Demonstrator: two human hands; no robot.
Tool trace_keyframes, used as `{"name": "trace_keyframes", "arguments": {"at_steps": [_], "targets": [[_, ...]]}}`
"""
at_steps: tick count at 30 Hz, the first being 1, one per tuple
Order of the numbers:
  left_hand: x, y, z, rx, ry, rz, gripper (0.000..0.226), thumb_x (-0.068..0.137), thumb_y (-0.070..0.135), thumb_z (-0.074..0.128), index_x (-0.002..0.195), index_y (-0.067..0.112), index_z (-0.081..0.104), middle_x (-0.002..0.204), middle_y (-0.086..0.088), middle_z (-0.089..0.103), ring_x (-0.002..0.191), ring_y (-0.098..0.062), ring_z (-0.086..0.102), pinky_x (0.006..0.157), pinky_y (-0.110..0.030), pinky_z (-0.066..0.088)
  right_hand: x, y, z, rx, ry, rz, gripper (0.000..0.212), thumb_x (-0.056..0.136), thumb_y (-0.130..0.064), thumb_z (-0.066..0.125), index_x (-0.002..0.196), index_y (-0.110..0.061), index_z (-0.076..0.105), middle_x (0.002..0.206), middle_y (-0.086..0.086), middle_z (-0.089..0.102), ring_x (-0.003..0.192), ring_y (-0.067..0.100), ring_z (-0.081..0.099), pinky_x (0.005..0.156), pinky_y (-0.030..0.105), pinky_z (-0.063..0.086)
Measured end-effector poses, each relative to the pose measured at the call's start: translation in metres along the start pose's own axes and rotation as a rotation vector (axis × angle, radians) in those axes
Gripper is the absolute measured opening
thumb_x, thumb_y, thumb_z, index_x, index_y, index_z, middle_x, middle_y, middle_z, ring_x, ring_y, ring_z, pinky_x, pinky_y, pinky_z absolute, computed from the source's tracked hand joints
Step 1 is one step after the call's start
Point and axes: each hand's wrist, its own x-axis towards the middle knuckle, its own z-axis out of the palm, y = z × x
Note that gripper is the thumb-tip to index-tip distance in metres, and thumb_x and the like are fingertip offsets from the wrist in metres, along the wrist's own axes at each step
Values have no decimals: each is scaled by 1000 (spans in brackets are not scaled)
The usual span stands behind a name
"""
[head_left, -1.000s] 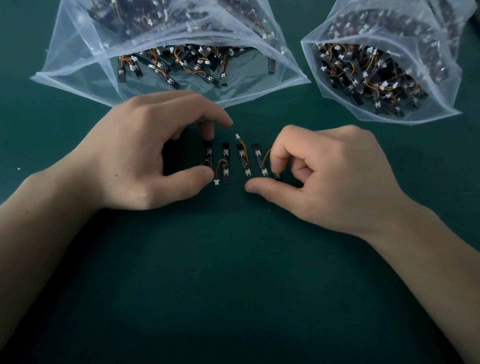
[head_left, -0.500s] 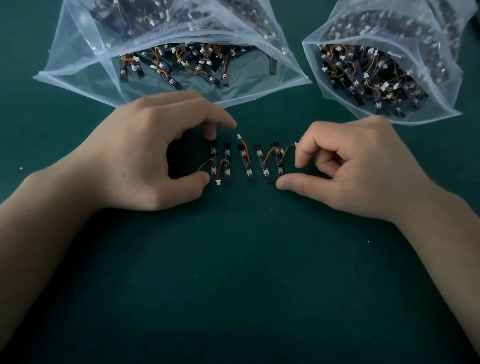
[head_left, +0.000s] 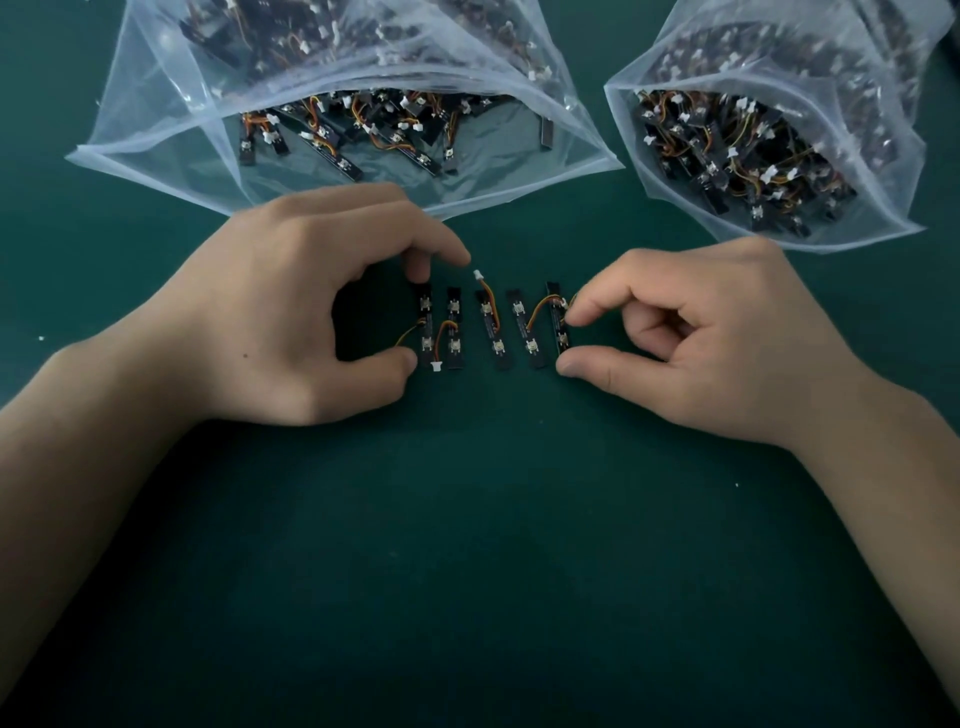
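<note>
Left bag (head_left: 156, 130): top cut off by upper edge; parts in upper half blurred behind cloudy plastic, count impossible.
Right bag (head_left: 883, 218): top and right side out of frame; contents behind folds indistinct.
Left forearm (head_left: 78, 441): runs out at left edge.
Right forearm (head_left: 893, 467): runs out at right edge.
Left hand (head_left: 291, 306): ring and little fingers hidden behind knuckles.
Leftmost strip (head_left: 426, 325): top end covered by fingertip.
Rightmost strip (head_left: 558, 322): wire's connector hidden behind index finger of right hand (head_left: 727, 343).
Print on strips too small to read.

Table: dark green matte table (head_left: 478, 571), before me
Row: five small black wired circuit strips (head_left: 491, 332), side by side
Behind left: clear plastic bag (head_left: 156, 135), strip-filled
Behind right: second clear plastic bag (head_left: 888, 208)
</note>
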Motion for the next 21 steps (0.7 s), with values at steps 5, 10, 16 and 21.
{"name": "trace_keyframes", "arguments": {"at_steps": [5,10,16,21], "targets": [[0,2,-1,12,-5,4,58,71,38,63,127,24,66,103,11,58,89,-6,54,72,-46,51,0,2,2,-21,-4,-54,11,95,-29,77,96,-19,82,53,-6,46,52,7,45,59,26,44],[0,3,-1,24,-3,7,57,73,40,64,127,23,67,103,10,58,90,-5,54,72,-46,50,0,4,1,-14,-23,-65,9,96,-26,76,95,-20,82,54,-3,51,53,11,47,54,33,44],[0,3,0,28,18,-5,55,74,42,68,127,25,67,102,12,58,89,-4,55,71,-43,50,0,4,1,21,-4,-46,10,94,-27,77,98,-18,80,54,-9,42,51,10,44,57,27,40],[2,-1,2,17,147,1,38,83,23,71,120,13,71,97,4,60,80,-16,53,72,-38,46,0,3,1,48,35,-32,11,95,-26,76,99,-16,79,53,-7,43,50,15,45,56,21,38]]}}
